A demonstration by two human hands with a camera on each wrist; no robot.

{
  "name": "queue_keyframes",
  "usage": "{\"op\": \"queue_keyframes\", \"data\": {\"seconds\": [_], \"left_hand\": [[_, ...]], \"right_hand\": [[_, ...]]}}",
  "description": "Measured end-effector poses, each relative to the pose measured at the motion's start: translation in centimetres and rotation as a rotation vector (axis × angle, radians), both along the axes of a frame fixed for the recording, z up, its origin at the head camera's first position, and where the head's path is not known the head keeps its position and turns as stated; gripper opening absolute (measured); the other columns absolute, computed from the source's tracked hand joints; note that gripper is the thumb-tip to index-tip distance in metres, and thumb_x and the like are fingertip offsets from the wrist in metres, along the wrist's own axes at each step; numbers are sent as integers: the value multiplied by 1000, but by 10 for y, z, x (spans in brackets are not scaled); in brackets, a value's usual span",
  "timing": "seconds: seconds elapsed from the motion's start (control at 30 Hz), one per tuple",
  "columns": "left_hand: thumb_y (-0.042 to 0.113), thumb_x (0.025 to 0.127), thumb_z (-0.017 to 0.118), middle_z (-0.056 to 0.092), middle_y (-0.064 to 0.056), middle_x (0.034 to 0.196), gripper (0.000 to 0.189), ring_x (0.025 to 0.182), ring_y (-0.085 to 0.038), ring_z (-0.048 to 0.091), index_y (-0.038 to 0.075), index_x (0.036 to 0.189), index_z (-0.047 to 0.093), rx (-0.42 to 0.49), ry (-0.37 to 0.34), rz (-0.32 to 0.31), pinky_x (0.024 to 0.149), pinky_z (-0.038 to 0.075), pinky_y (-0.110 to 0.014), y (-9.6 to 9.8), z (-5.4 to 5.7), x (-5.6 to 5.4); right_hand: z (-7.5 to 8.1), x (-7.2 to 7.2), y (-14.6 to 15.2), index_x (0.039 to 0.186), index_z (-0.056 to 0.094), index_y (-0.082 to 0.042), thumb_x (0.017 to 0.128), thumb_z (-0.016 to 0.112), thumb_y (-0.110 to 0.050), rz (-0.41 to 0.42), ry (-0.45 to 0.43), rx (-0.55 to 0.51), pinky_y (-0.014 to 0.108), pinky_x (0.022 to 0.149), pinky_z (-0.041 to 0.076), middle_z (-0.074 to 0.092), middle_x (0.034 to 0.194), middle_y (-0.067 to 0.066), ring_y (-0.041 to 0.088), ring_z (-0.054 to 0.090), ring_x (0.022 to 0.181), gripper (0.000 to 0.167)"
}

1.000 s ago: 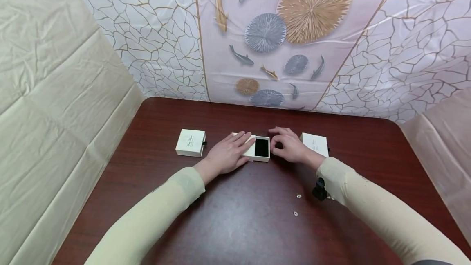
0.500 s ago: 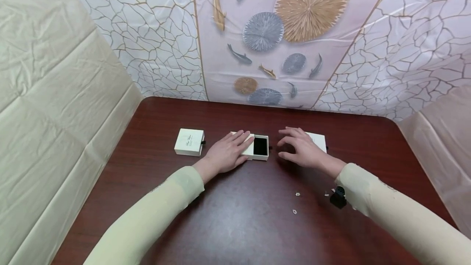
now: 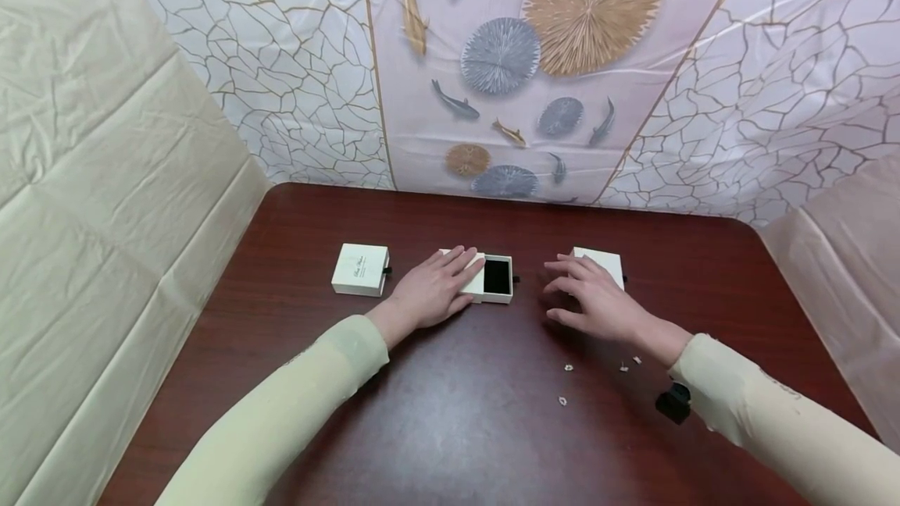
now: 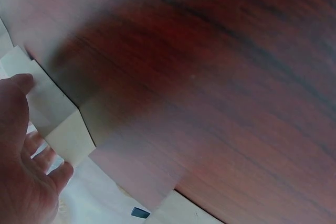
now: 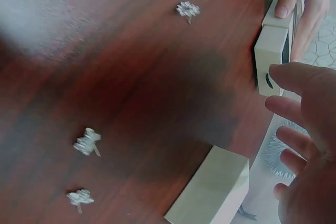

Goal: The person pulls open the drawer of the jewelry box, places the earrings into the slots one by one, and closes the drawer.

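In the head view my left hand lies across the sleeve of a small cream drawer-style jewellery box, thumb on its near side, fingers over the top toward the far side. The box's drawer is pulled partly out to the right, showing a black lining and a dark pull tab. My right hand hovers to the right of it, fingers spread and loosely bent, holding nothing. It partly covers another closed box. Sparkly stud earrings with thin posts lie on the table in the right wrist view.
A third closed cream box with dark lettering and a black tab stands at the left. Several earrings, one an ear stud, are scattered near the right forearm on the dark red-brown table. Patterned cloth hangs behind.
My right hand has drawn back from the drawer's end toward the right and nearer me, its fingers opening. More earrings came into view by the forearm. My left hand stays on the box.
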State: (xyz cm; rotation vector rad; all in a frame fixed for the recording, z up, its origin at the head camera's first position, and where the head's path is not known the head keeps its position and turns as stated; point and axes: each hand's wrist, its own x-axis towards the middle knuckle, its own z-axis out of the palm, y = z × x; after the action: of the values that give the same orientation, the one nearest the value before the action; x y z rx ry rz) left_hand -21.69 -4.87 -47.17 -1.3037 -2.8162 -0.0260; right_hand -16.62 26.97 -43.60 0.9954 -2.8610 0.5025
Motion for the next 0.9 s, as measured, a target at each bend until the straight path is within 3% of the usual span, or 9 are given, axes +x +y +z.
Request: {"op": "queue_keyframes", "data": {"seconds": [0.23, 0.5, 0.73, 0.9], "left_hand": [[44, 112, 53, 33, -14, 173, 68, 160, -31, 33, 10, 168, 34, -6, -7, -1, 129, 30, -48, 0, 1, 1], [45, 112, 53, 33, -13, 173, 69, 160, -31, 33, 11, 169, 33, -22, 8, 5, 129, 31, -47, -1, 2, 0], [45, 112, 53, 34, -14, 173, 68, 159, -31, 33, 11, 168, 34, -24, 21, -4, 128, 32, -47, -1, -1, -2], [44, 112, 52, 34, -14, 173, 68, 159, -31, 34, 11, 168, 34, -26, 27, -6, 128, 32, -46, -1, -1, -2]], "right_hand": [[-5, 18, 5, 110, 78, -6, 88, 88, -17, 13, 10, 0, 73, 117, 33, 63, 143, 23, 49, 48, 143, 26], [-12, 31, 15, 107, 79, -12, 82, 92, -20, 43, 89, -1, 68, 106, 43, 65, 139, 21, 45, 54, 134, 30], [-19, 42, 24, 106, 79, -13, 79, 93, -23, 55, 129, -13, 72, 106, 40, 65, 139, 20, 44, 54, 134, 32], [-26, 46, 28, 107, 79, -14, 77, 94, -24, 86, 172, -29, 64, 106, 41, 65, 139, 20, 43, 52, 134, 35]]}}
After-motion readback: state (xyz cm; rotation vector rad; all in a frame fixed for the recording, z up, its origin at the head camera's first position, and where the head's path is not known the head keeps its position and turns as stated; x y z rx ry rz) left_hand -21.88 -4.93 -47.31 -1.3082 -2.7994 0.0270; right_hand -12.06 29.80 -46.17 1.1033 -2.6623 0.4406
